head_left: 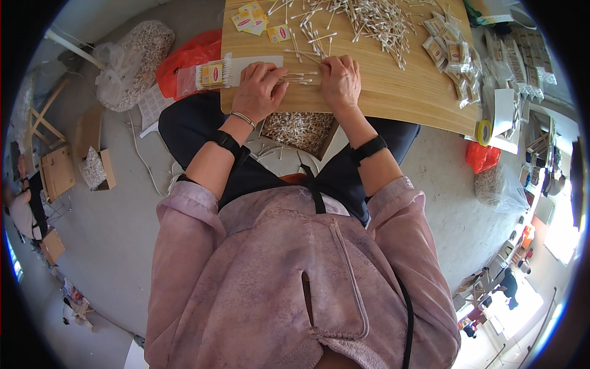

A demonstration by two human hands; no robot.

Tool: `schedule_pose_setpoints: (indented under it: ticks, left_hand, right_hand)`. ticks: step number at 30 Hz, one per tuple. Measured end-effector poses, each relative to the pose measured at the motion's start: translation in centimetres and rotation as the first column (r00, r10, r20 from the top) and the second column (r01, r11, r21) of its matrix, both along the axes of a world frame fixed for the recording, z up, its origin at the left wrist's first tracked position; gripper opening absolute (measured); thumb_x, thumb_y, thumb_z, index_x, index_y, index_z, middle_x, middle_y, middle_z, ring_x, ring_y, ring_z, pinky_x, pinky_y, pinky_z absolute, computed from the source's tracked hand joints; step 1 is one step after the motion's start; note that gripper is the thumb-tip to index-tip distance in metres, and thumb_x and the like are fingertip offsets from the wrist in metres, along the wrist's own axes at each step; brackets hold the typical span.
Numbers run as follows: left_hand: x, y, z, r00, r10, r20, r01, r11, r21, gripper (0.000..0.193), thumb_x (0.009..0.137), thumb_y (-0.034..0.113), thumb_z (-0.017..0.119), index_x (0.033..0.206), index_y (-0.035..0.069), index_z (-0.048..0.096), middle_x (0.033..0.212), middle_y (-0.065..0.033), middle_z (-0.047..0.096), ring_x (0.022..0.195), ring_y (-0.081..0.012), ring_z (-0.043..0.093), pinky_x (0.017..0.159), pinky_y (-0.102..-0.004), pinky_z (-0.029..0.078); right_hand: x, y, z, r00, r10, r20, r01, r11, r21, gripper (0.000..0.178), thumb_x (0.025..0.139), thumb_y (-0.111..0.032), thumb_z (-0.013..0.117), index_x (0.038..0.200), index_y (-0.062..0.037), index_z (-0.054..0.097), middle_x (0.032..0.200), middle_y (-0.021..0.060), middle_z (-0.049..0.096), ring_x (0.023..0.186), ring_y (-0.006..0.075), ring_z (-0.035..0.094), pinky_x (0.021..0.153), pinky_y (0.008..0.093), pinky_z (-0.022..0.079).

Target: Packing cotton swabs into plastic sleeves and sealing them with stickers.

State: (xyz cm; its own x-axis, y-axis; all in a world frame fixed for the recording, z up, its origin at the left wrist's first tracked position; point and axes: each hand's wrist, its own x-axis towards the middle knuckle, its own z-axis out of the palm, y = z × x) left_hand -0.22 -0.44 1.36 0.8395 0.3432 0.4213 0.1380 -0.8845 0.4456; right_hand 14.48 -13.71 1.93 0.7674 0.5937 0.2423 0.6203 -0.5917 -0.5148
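My left hand (259, 89) rests at the table's near edge, its fingers closed round a small bundle of cotton swabs (301, 78) whose tips point right. Just right of them, my right hand (340, 83) is closed in a pinch at the end of a single cotton swab (312, 58); its fingertips partly hide it. A clear bag of cotton swabs with a yellow and red card (212, 74) lies left of my left hand. Under that hand is a white sheet (270, 61). Beyond both hands spreads a loose pile of cotton swabs (384, 24).
Yellow cards (251, 19) lie at the table's (393, 98) far left. Filled packets (452, 52) are heaped at its right. Below the near edge, between my legs, stands a box of cotton swabs (298, 130). A red bag (175, 64) and a large clear sack (138, 61) are to the left.
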Motion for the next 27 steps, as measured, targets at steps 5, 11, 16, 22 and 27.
schedule_pose_setpoints:
  ticks: [5,11,16,22,27]
  left_hand:
    - [0.0,0.0,0.2,1.000,-0.026,-0.010,0.026,1.000,-0.003,0.028,0.079,0.020,0.066,0.105,0.012,0.064,0.097,-0.0052,0.056,0.098,-0.0256,0.051,0.089,-0.0395,0.041]
    - [0.1,0.0,0.0,1.000,0.002,0.008,-0.002,1.000,-0.004,0.035,0.078,0.021,0.066,0.112,0.012,0.060,0.103,-0.0063,0.054,0.100,-0.0267,0.050,0.090,-0.0397,0.041]
    - [0.0,-0.1,-0.1,0.999,0.022,-0.028,-0.023,1.000,-0.018,0.041,0.078,0.023,0.067,0.115,0.011,0.056,0.109,-0.0082,0.051,0.104,-0.0282,0.048,0.092,-0.0402,0.041]
    - [0.2,-0.3,0.2,0.995,0.075,0.064,-0.069,0.993,-0.099,0.067,0.072,0.019,0.072,0.129,0.007,0.038,0.119,-0.0138,0.045,0.111,-0.0334,0.045,0.098,-0.0428,0.038]
    - [0.2,-0.3,0.2,0.995,0.089,0.044,-0.084,0.992,-0.095,0.065,0.070,0.018,0.073,0.126,0.008,0.040,0.120,-0.0143,0.044,0.112,-0.0337,0.044,0.098,-0.0434,0.038]
  right_hand:
    - [-0.3,-0.2,0.0,0.998,0.033,0.060,-0.033,0.999,0.012,0.009,0.077,-0.018,0.066,0.085,-0.0127,0.067,0.091,0.0064,0.056,0.092,0.0288,0.052,0.080,0.0407,0.043]
    - [-1.1,0.3,-0.1,0.970,0.235,0.059,-0.235,0.972,-0.009,0.008,0.077,-0.013,0.063,0.083,-0.0156,0.067,0.089,0.0038,0.057,0.092,0.0266,0.053,0.078,0.0387,0.042]
    - [-1.5,1.5,0.5,0.971,0.240,0.010,-0.241,0.970,0.037,0.010,0.077,-0.014,0.061,0.085,-0.0154,0.067,0.090,0.0035,0.058,0.091,0.0266,0.054,0.078,0.0389,0.042]
    - [0.2,4.3,1.6,0.916,0.370,0.156,-0.368,0.929,-0.044,0.020,0.080,-0.015,0.059,0.096,-0.0208,0.069,0.107,0.0020,0.056,0.104,0.0238,0.050,0.087,0.0377,0.041]
    - [0.9,6.4,1.9,0.805,0.531,0.264,-0.490,0.846,-0.209,0.023,0.080,-0.016,0.057,0.098,-0.0248,0.068,0.125,0.0000,0.050,0.118,0.0210,0.044,0.095,0.0374,0.037]
